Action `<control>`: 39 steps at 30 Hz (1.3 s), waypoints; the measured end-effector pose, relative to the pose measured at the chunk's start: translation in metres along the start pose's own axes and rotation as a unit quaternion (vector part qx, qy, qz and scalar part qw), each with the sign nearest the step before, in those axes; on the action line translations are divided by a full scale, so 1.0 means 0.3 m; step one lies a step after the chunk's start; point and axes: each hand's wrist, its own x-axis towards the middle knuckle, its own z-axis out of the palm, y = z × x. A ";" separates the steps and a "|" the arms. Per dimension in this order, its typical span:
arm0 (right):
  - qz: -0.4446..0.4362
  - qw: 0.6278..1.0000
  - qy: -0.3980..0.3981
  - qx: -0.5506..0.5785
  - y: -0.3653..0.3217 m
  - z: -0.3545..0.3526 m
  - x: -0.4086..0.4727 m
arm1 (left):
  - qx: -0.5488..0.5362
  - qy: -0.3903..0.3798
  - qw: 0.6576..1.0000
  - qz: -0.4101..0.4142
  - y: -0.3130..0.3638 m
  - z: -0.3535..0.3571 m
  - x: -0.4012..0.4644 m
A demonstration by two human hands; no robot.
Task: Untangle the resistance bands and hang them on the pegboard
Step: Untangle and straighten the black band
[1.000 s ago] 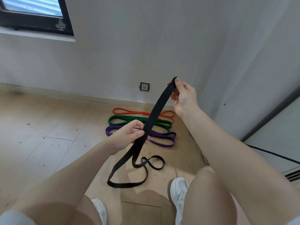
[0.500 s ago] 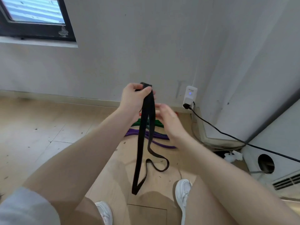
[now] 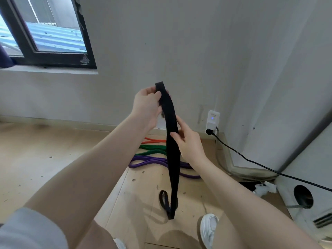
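Note:
A black resistance band [image 3: 173, 164] hangs doubled in front of me, its lower end curling just above the floor. My left hand [image 3: 147, 106] pinches its top fold at chest height. Lower down, my right hand [image 3: 186, 142] grips the same band, thumb across its front. Behind the band, on the wooden floor by the wall, lie an orange band [image 3: 154, 141], a green band [image 3: 152, 150] and a purple band [image 3: 152, 162], side by side. No pegboard is in view.
A white adapter [image 3: 212, 121] sits in a wall socket, its black cable [image 3: 260, 165] running right across the floor. A window [image 3: 46, 38] is at upper left. My white shoe [image 3: 208, 229] stands near the band's lower end. A white unit with a round hole [image 3: 303, 196] is at right.
My left hand rose with the band's top fold. My right hand closed on the band below it. The band now hangs straighter, its loose loop lifted off the floor. The view tilted upward.

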 end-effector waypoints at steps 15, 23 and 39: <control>0.227 0.908 0.065 0.347 -0.240 -0.044 0.164 | 0.360 -0.144 0.922 -0.007 -0.177 -0.259 -0.132; 0.300 0.767 0.130 0.552 -0.180 -0.096 0.178 | 0.366 -0.160 0.917 0.010 -0.330 -0.290 -0.120; 0.393 0.716 0.196 0.543 0.126 -0.238 0.095 | 0.439 -0.154 0.871 0.157 -0.202 -0.152 -0.042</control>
